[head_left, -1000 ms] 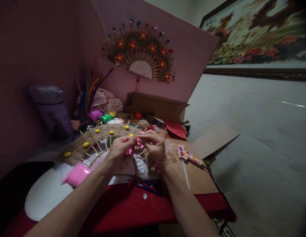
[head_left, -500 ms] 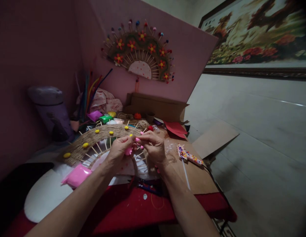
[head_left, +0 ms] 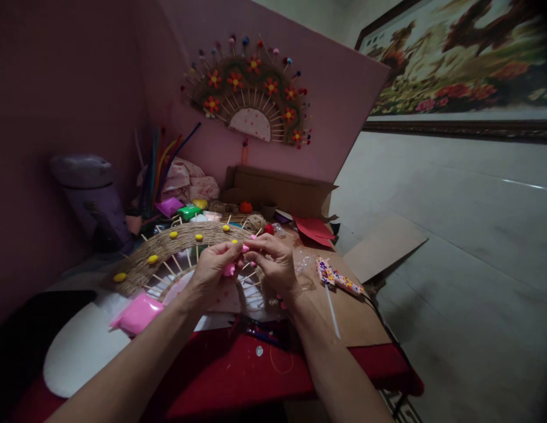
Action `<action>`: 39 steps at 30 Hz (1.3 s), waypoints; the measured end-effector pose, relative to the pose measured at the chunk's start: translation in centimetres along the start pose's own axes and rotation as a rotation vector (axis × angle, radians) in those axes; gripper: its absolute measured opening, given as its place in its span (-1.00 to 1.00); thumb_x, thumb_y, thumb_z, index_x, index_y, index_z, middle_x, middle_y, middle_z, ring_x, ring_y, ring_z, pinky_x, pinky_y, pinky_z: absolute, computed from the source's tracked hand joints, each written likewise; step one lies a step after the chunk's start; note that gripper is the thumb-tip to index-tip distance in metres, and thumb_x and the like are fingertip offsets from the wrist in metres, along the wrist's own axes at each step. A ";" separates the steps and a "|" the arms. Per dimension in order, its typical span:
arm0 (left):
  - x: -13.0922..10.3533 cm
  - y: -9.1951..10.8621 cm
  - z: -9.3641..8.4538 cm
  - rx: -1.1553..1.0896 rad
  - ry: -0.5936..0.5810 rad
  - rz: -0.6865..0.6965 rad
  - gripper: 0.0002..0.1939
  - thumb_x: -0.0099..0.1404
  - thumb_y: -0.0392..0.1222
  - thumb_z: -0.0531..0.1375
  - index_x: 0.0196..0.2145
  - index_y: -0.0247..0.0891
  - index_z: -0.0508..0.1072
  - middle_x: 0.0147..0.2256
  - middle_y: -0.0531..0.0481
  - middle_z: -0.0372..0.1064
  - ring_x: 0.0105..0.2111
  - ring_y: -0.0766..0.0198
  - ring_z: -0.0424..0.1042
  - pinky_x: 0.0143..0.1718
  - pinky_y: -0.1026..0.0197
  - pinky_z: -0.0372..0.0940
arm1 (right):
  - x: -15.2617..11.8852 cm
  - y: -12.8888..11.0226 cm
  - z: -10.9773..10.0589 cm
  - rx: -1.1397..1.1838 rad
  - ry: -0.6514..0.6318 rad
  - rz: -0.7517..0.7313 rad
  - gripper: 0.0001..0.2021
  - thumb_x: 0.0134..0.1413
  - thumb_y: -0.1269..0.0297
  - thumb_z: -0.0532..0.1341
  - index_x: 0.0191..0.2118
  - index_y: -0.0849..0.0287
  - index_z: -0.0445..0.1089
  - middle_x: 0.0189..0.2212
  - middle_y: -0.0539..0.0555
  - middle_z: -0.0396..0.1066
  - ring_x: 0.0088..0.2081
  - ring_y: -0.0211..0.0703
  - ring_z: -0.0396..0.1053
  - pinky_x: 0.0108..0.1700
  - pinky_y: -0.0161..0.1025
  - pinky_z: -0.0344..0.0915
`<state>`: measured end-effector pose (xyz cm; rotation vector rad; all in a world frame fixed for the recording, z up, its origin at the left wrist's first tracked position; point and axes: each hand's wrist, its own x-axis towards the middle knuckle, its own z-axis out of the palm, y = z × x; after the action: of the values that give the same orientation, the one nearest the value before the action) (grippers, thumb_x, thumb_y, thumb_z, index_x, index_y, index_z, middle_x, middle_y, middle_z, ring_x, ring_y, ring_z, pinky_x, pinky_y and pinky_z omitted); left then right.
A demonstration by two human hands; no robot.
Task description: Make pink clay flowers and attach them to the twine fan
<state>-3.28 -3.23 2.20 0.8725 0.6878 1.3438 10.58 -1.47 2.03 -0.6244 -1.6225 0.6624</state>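
My left hand [head_left: 214, 264] is closed around a lump of soft pink clay [head_left: 229, 269], which bulges out below the fingers. Fingertip to fingertip with it, my right hand [head_left: 275, 261] pinches a small bit of the same pink clay. Both hands hover over a fan-shaped piece [head_left: 163, 251] made of thin sticks and wound twine, dotted with yellow clay buttons along its band. Pink bits show at its right side, partly behind my right hand. A bright pink clay packet [head_left: 138, 313] lies left of my left forearm.
A glue gun with a flowered cover [head_left: 339, 277] rests on cardboard at the right. Dark-handled tools [head_left: 264, 333] lie below my hands. A purple bottle [head_left: 94, 200] stands at the left, near a white rounded pad [head_left: 81, 352]. A finished fan [head_left: 251, 97] hangs on the pink board.
My fingers have shifted slightly on the small pink piece, and less of it shows between the fingertips. The fan piece and the things around it have stayed put.
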 end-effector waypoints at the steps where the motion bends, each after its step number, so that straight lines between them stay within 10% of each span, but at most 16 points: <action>1: 0.0 0.0 0.0 -0.012 -0.002 0.000 -0.69 -0.10 -0.09 0.41 -0.57 -0.40 0.45 -0.70 0.10 0.25 -0.71 0.56 0.11 -0.69 0.45 -0.02 | 0.0 0.0 0.0 -0.004 0.003 -0.002 -0.85 -0.06 0.34 0.32 -0.29 0.03 0.54 -0.41 0.01 0.40 -0.35 -0.25 0.33 -0.35 -0.29 0.27; 39: 0.1 -0.1 0.0 0.053 0.024 0.024 -0.71 -0.10 -0.11 0.41 -0.56 -0.38 0.46 -0.67 0.07 0.31 -0.67 0.52 0.19 -0.65 0.44 0.02 | -0.3 0.4 0.0 -0.092 0.002 -0.033 -0.98 0.00 0.34 0.29 -0.38 0.12 0.46 -0.42 -0.01 0.36 -0.37 -0.27 0.32 -0.40 -0.32 0.24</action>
<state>-3.23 -3.15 2.11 0.9107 0.7368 1.3644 10.58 -1.39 1.57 -0.6632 -1.6651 0.5650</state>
